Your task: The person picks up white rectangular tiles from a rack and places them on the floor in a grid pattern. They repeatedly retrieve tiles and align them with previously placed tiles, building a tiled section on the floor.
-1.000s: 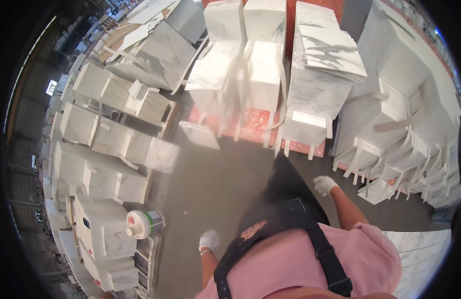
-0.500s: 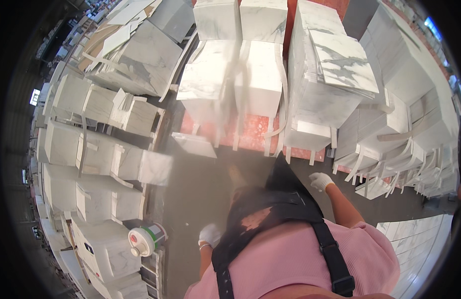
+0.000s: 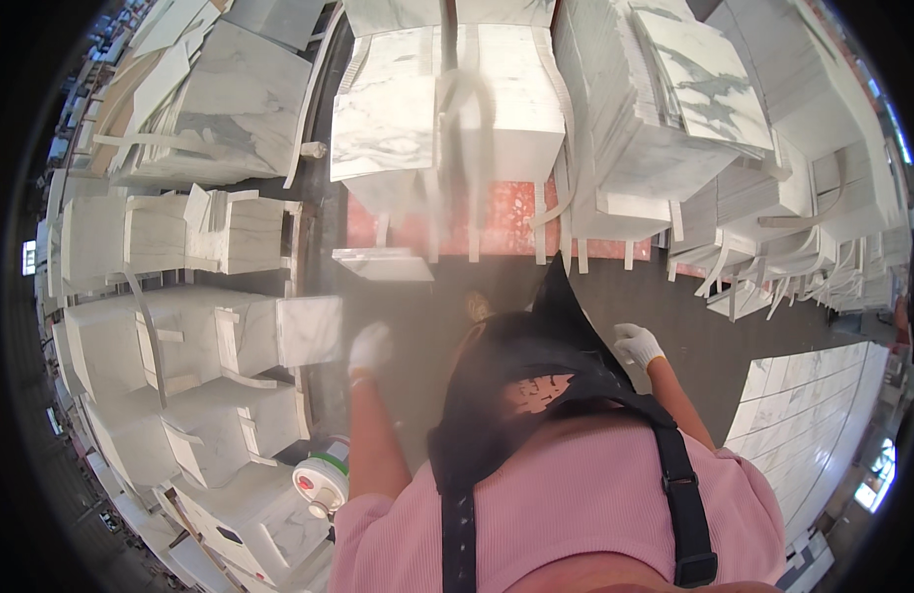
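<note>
My left hand (image 3: 370,348), in a white glove, is raised over the floor to the left of my body. Motion smears its fingers. Closest to it is a white marble slab (image 3: 311,330) at the end of a stack in the left row, with a gap between them. My right hand (image 3: 637,344), also gloved in white, hangs at my right side with loosely bent fingers, slightly apart, and nothing in them. Ahead, a smaller marble piece (image 3: 383,263) stands at the foot of the red base. My black apron (image 3: 497,395) covers my front.
Stacks of marble tiles (image 3: 511,84) stand ahead on a red base (image 3: 497,222). More strapped stacks (image 3: 180,331) line the left, with a white and green bucket (image 3: 322,482) beside them. Loose straps (image 3: 719,262) hang at right. Pale tiles (image 3: 808,420) lie at the lower right.
My left hand has swung forward and outward, showing more forearm. My right hand stays at my side. The stacks ahead have shifted upward in view, and the bucket sits a little farther right and lower.
</note>
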The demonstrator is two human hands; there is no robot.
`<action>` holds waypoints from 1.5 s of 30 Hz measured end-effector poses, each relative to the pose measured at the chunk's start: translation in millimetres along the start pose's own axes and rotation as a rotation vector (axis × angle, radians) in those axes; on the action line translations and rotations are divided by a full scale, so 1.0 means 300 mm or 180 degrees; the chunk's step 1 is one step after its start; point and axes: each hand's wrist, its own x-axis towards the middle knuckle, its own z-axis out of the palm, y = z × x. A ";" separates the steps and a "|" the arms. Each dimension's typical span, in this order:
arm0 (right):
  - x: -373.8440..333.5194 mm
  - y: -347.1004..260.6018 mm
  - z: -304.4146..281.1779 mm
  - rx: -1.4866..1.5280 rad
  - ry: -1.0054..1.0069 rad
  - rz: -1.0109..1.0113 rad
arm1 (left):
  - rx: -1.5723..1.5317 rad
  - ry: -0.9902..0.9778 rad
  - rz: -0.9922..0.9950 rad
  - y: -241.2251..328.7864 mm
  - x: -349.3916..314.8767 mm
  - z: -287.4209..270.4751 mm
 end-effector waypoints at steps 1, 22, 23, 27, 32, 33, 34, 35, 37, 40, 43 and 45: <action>-0.011 -0.030 0.006 -0.0004 0.0034 0.0027 | 0.0080 0.0168 -0.0283 0.059 0.013 0.018; 0.673 -0.692 -0.301 -0.1721 0.0317 -0.1517 | -0.1561 -0.0447 -0.1104 0.491 0.088 0.125; 0.678 -0.763 -0.314 -0.1692 0.0404 -0.1367 | -0.0791 0.0525 -0.1333 0.542 0.094 0.211; 0.640 -1.046 -0.364 -0.1841 0.0023 -0.1524 | 0.0764 0.0033 -0.0819 0.765 0.183 0.321; 0.665 -1.204 -0.320 -0.1974 0.0250 -0.1475 | 0.2511 -0.0937 0.0098 0.886 0.314 0.303; 0.692 -1.209 -0.304 -0.1832 0.0378 -0.1587 | 0.2911 -0.1166 0.0325 0.898 0.340 0.290; 0.725 -1.211 -0.283 -0.1859 0.0469 -0.1677 | 0.3420 -0.1425 0.0713 0.907 0.355 0.278; 0.760 -1.214 -0.262 -0.1831 0.0550 -0.1838 | 0.2954 -0.1246 0.0357 0.915 0.368 0.269; 0.825 -1.232 -0.225 -0.1814 0.0567 -0.1977 | 0.2539 -0.0984 0.0110 0.932 0.402 0.237; 0.876 -1.260 -0.176 -0.1899 0.0438 -0.1929 | 0.1725 -0.0559 -0.0798 0.935 0.443 0.218; 0.949 -1.329 -0.116 -0.2110 0.0472 -0.1952 | 0.1805 -0.0788 -0.0759 0.905 0.476 0.198; 1.016 -1.366 -0.079 -0.2376 0.0496 -0.1720 | 0.1617 -0.0804 -0.0882 0.871 0.478 0.196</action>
